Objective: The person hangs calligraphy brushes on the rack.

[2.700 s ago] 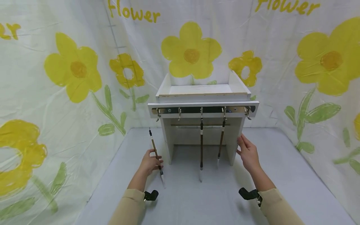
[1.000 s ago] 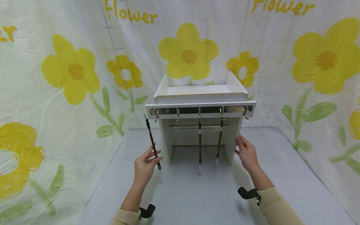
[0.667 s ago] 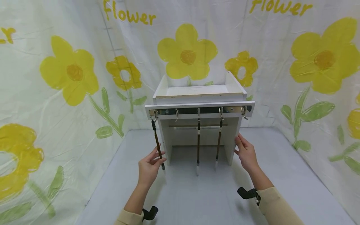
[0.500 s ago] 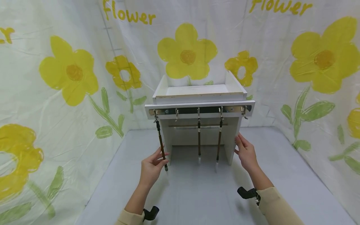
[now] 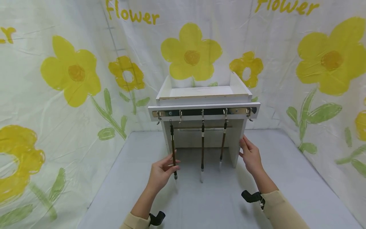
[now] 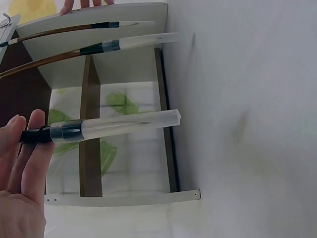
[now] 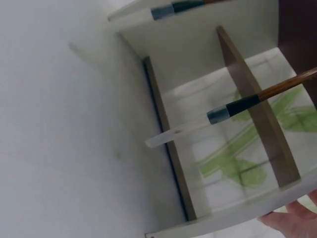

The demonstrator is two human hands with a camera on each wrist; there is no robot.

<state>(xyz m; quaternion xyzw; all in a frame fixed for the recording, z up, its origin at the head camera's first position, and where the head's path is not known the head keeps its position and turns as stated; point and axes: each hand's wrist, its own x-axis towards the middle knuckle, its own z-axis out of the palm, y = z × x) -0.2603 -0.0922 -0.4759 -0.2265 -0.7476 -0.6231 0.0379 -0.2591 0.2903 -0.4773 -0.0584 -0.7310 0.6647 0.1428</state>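
Note:
My left hand (image 5: 163, 171) pinches a calligraphy brush (image 5: 172, 143) by its lower end, between thumb and fingers. The brush stands nearly upright, its cord loop at the top, between the leftmost hook (image 5: 159, 117) and the second hook (image 5: 180, 116) of a metal hook rail (image 5: 188, 112). In the left wrist view a clear cap (image 6: 131, 124) covers its bristles. My right hand (image 5: 251, 157) rests its fingers against the outer side of the white rack's right panel (image 5: 239, 143). Two capped brushes hang from the rail: one brush (image 5: 202, 143) mid-rail, another brush (image 5: 223, 140) to its right.
The white wooden rack (image 5: 204, 101) stands on a pale tabletop (image 5: 206, 203) and has a tray-like top. A wooden crossbar (image 7: 262, 114) spans it inside. Behind hangs a white sheet with yellow flowers (image 5: 192, 57). The rightmost hook (image 5: 249, 114) sits near my right hand.
My left hand has raised the brush from lower left to the leftmost hook, then carried it right and slightly down, straightening it. The middle hanging brush swings slightly. My right hand has stayed put.

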